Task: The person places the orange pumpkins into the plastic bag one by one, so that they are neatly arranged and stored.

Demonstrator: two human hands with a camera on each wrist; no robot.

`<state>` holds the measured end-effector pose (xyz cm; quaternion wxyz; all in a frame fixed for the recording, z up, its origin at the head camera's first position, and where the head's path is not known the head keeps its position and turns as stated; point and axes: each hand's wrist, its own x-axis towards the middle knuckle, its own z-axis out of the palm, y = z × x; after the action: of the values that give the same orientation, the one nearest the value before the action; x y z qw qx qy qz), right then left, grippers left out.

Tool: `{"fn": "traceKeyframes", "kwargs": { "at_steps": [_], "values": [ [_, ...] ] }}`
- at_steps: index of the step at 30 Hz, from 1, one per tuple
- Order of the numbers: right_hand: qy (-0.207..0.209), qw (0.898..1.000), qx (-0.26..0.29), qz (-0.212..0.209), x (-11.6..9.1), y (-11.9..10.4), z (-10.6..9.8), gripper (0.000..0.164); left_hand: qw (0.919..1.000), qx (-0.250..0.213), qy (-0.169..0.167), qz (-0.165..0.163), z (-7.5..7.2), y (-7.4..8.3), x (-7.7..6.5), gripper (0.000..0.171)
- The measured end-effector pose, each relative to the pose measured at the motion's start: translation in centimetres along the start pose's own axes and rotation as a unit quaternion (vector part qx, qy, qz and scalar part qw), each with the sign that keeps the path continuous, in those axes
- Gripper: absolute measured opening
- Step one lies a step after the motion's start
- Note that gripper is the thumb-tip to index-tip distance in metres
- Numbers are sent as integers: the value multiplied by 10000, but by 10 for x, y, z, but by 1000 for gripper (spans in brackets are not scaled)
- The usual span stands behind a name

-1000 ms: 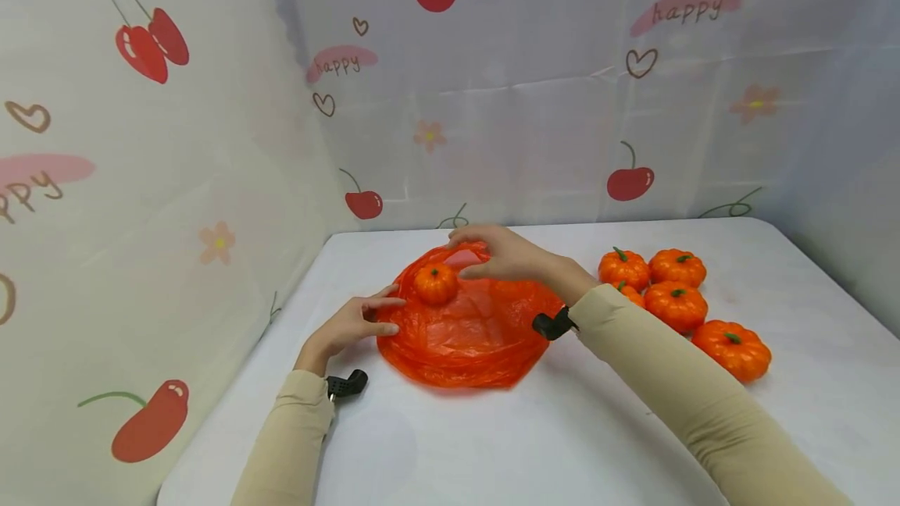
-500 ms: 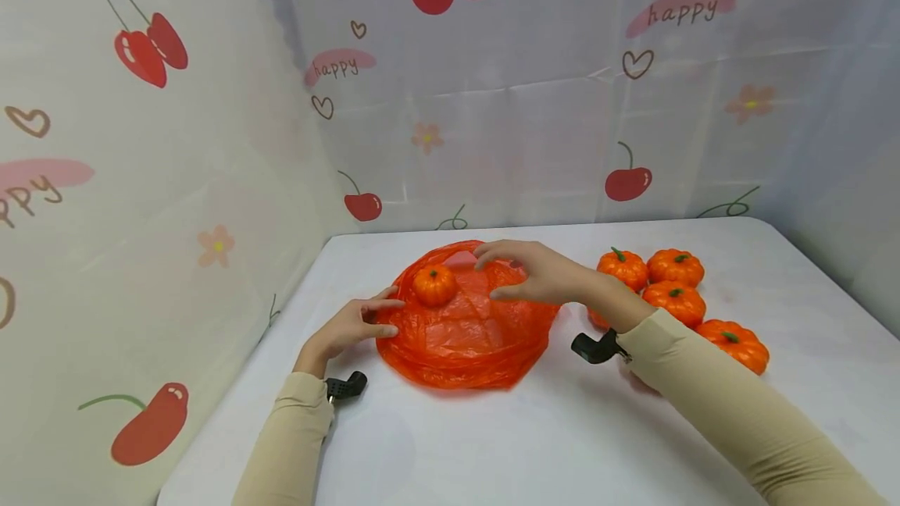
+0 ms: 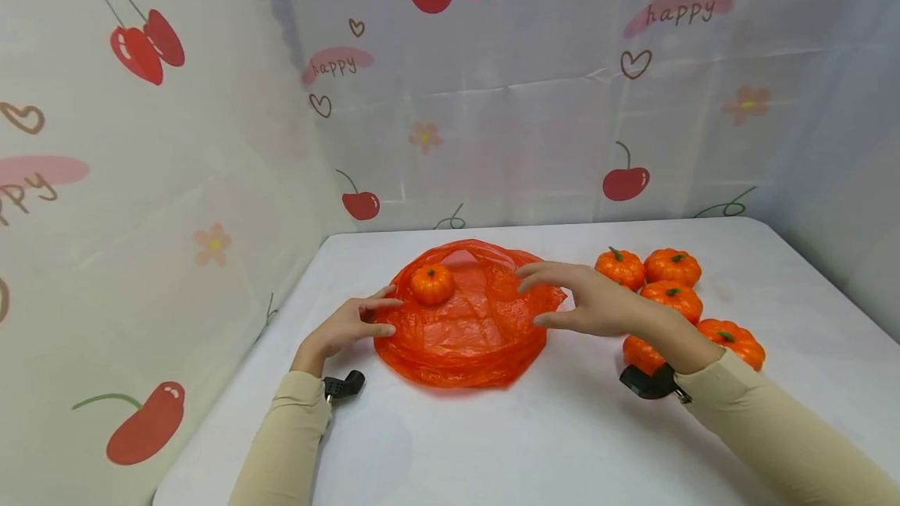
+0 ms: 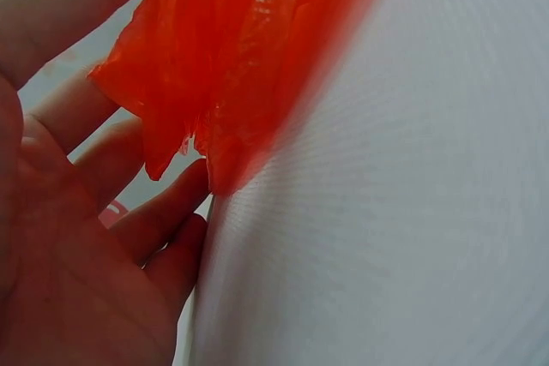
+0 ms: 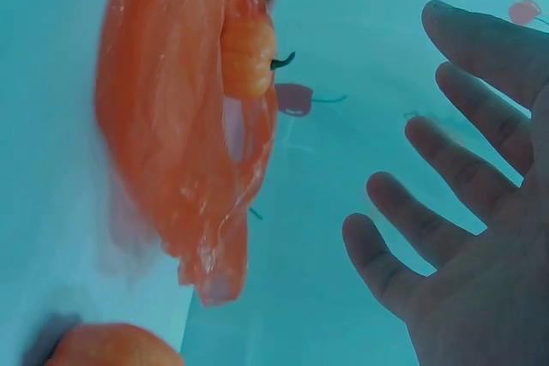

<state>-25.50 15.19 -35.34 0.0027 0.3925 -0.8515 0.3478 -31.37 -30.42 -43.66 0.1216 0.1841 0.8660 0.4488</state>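
An orange-red plastic bag [image 3: 478, 342] lies spread on the white table with its mouth facing up. One small orange pumpkin [image 3: 432, 285] with a green stem sits on the left part of the bag. At the bag's left edge rests my left hand [image 3: 344, 328], fingers extended and touching the plastic; the left wrist view shows the bag's edge [image 4: 206, 66] against the fingers. Over the bag's right side hovers my right hand [image 3: 598, 299], fingers spread and holding nothing. In the right wrist view its fingers [image 5: 467, 173] stand apart from the bag [image 5: 171, 109].
Several orange pumpkins [image 3: 671, 299] cluster on the table's right side, partly behind my right forearm. The white table [image 3: 450, 443] extends in front of the bag. A cherry-print curtain [image 3: 513, 131] hangs along the back and left.
My right hand has moved right and toward me, away from the pumpkin in the bag. The left hand has stayed at the bag's edge.
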Motion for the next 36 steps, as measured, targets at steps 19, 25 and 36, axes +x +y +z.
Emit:
{"fn": "traceKeyframes", "kwargs": {
  "at_steps": [19, 25, 36],
  "values": [
    [800, 9910, -680, 826, -70, 17, -48, 40, 10000, -17, 18, 30, -2, 1, 4, 55],
    [993, 9854, -734, 1171, -89, 36, -62, 37, 10000, -41, 7, -26, 0, 1, 2, 54],
    [1072, 9843, -797, 1156, -126, 73, -77, 39, 10000, 11, 34, 61, 1, -2, 0, 54]
  ]
}}
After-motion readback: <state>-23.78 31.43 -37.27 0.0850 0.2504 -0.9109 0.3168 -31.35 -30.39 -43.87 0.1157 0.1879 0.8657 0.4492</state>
